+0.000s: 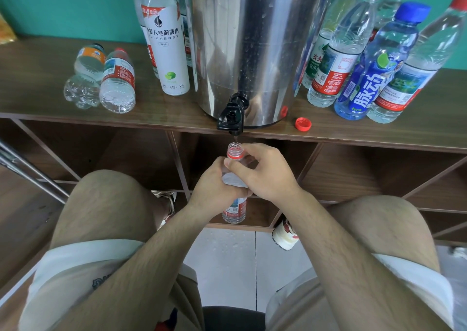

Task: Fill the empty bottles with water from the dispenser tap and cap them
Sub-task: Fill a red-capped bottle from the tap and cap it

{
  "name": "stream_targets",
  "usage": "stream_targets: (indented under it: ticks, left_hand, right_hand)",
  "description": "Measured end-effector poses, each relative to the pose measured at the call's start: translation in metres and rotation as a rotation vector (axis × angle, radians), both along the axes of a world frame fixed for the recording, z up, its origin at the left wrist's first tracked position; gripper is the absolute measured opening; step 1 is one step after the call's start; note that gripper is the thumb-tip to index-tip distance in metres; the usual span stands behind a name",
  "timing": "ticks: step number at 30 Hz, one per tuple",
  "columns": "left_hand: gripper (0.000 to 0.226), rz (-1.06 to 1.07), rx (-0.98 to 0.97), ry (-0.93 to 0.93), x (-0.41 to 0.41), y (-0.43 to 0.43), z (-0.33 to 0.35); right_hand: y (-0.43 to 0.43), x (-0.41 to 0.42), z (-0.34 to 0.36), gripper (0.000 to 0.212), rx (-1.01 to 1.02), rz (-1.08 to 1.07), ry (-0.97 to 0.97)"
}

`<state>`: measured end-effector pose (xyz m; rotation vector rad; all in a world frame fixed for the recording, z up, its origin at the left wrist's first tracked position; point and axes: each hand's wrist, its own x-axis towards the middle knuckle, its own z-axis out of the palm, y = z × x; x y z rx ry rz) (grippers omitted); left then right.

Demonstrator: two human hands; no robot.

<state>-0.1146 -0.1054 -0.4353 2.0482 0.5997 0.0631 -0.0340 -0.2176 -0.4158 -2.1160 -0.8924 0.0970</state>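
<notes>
1. You held the uncapped bottle [234, 179] upright below the surface's [353, 131] front edge, its mouth directly under the black tap [231, 117] of the steel dispenser [252, 52].
2. Your left hand [214, 186] wrapped the bottle's body; your right hand [262, 171] gripped its shoulder.
3. A loose red cap [303, 124] lay near the front edge, right of the dispenser.
4. Two bottles [101, 78] lay on their sides toward the surface's left end.

I see even, fairly bright indoor light with soft shadows. The steel dispenser [250, 47] carries pale vertical glare streaks. Wide-angle distortion bends the shelf edge [101, 119] and tilts the bottles [374, 60] at the right outward. The far corners look slightly soft.
</notes>
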Motion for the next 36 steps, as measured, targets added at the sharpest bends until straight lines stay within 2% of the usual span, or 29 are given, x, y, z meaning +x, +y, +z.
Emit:
stream_targets:
  ticks: [36]
  left_hand:
    - [0.071,-0.002,0.013,0.012,0.002,0.0014,-0.0072]
  right_hand:
    - [0.0003,-0.0018,0.0017,0.033,-0.021,-0.002,0.026]
